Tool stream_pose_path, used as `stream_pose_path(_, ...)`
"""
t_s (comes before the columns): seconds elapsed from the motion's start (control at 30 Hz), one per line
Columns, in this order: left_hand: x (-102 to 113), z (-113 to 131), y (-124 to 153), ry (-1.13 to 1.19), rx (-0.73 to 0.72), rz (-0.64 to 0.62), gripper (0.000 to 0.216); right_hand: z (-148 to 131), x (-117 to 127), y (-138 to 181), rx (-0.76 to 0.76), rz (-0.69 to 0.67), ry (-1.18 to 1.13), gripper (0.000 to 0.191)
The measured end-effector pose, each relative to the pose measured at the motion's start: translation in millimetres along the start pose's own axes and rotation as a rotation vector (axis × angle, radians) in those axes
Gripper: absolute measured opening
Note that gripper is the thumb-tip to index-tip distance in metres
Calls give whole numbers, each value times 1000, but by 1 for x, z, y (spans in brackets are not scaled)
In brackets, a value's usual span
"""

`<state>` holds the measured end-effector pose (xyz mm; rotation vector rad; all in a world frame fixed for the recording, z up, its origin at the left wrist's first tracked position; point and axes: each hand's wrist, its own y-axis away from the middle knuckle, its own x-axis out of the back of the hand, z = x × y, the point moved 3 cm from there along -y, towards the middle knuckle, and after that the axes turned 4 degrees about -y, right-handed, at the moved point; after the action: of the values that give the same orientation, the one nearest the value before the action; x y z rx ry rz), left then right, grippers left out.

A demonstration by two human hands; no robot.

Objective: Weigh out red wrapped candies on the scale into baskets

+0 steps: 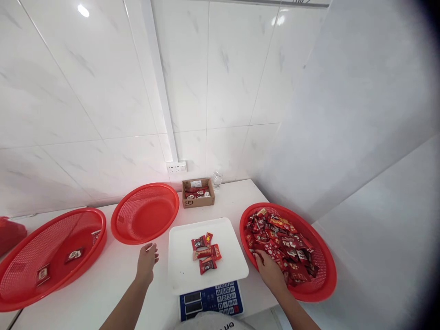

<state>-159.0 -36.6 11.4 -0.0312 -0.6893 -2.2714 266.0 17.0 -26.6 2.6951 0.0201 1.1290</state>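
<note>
My right hand [268,271] reaches over the near left rim of a red plastic basket [328,275], its fingers drawn together among a heap of red snack packets [292,243]. Something pale shows at its fingertips, too small to name. My left hand [146,265] hovers left of the scale, fingers loosely bent and apart, holding nothing. Between the hands, several small wrapped snacks [206,253] lie in a loose group on the white tray [182,275] of a digital scale. The scale's blue keypad panel [210,301] sticks out below the tray.
A round red basket [144,215] stands behind my left hand. Farther left, a larger red basket [58,275] holds a few packets. At the back are a small cardboard box [199,201] with red packets and a clear plastic item [217,179]. Wall sockets [176,167] sit above.
</note>
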Motion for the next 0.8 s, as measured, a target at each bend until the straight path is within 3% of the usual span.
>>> stream_pose_path(0.1, -24, -1, 21, -282, -367, -98, 28, 0, 0, 0, 6, 15, -33, 40)
stream_pose_path(0.17, -51, -2, 40, -511, -651, -263, 36, 0, 0, 0, 9, 23, -45, 39)
stream_pose_path(0.27, -88, -8, 64, -830, -874, -506, 60, -1, 0, 0, 36, 18, -61, 39)
stream_pose_path(0.37, -111, -15, 73, -1116, -932, -666, 84, -2, 1, 1, 56, 14, -67, 38)
stream_pose_path(0.43, -119, -17, 73, -1217, -940, -713, 86, -2, 1, 1, 58, 21, -72, 38)
stream_pose_path(0.67, -121, -10, 70, -1204, -1052, -586, 50, -3, 1, 2, 81, 28, -95, 37)
stream_pose_path(0.8, -122, -5, 71, -1141, -1001, -589, 38, -3, 1, 2, 69, 10, -95, 37)
